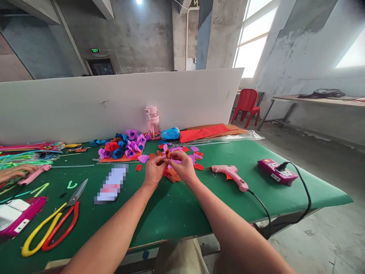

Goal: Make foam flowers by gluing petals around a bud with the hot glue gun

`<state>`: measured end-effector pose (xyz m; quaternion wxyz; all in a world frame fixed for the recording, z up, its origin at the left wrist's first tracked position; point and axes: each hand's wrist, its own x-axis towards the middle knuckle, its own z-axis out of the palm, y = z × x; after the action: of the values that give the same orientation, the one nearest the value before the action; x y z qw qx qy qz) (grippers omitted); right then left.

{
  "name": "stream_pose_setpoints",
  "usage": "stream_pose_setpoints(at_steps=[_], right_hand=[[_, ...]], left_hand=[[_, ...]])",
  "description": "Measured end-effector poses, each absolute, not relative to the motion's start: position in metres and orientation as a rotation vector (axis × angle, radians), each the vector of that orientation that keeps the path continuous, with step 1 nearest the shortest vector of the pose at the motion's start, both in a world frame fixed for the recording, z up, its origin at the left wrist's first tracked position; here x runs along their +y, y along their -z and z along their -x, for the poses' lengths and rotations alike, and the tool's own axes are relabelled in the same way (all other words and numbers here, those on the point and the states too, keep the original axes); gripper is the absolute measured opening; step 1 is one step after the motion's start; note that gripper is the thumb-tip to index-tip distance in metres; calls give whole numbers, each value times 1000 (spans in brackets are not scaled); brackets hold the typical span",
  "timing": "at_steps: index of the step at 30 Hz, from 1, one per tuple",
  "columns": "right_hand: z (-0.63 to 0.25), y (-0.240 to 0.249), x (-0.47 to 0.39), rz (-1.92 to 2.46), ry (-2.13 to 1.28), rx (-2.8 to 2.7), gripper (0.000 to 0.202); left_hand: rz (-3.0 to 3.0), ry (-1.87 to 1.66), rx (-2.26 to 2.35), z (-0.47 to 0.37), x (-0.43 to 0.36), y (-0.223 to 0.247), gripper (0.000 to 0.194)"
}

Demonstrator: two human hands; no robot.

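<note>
A person at a smooth green-covered surface (162, 220) works with both bare hands over a loose scatter of red, purple and orange petal-shaped pieces (173, 175). The left hand (154, 172) and right hand (184, 166) meet just above that scatter, each grip pinched on a small rolled brown-orange piece (167, 153), its curled top rising past the fingertips. Behind and to the left of the scatter sits a cluster of purple, blue and red handmade flowers (125, 145); directly behind it are a pale pink bottle (153, 120), standing upright, a crinkled blue package (170, 133) and a long red sheet (203, 133). Right of the scatter lies a pink glue gun (231, 175) with a black cord, and farther right a magenta power strip (276, 173) holding a black plug. Left of the scatter lie a pixelated pale rectangular item (111, 184) and, farther left, metal scissors (70, 204) with yellow and red handles. At the far left, another person's hand (17, 173) is at a pink tool (35, 175).
</note>
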<state>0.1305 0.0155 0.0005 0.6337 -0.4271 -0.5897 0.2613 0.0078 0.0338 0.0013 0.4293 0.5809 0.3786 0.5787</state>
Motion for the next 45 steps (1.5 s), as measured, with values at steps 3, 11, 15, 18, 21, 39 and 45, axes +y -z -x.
stream_pose_setpoints(at_steps=[3, 11, 15, 18, 21, 39, 45], right_hand=[[-129, -3, 13, 996, -541, -1337, 15], [-131, -4, 13, 921, -644, -1335, 23], [-132, -2, 14, 949, -625, -1292, 11], [-132, -3, 14, 943, -625, -1268, 14], [-132, -2, 15, 923, -655, -1308, 22], [-138, -4, 17, 890, -852, -1273, 21], [-134, 4, 20, 916, -673, -1481, 26]], left_hand=[[-1402, -1438, 935, -10, 33, -2, 15], [-1402, -1411, 852, -10, 31, -1, 18], [-1372, -1340, 856, -11, 29, -1, 23], [-1366, -1311, 859, -11, 28, -2, 22], [-1352, -1318, 857, -11, 28, -4, 20], [-1336, -1388, 857, -6, 35, -1, 23], [-1444, -1429, 868, -5, 36, -1, 20]])
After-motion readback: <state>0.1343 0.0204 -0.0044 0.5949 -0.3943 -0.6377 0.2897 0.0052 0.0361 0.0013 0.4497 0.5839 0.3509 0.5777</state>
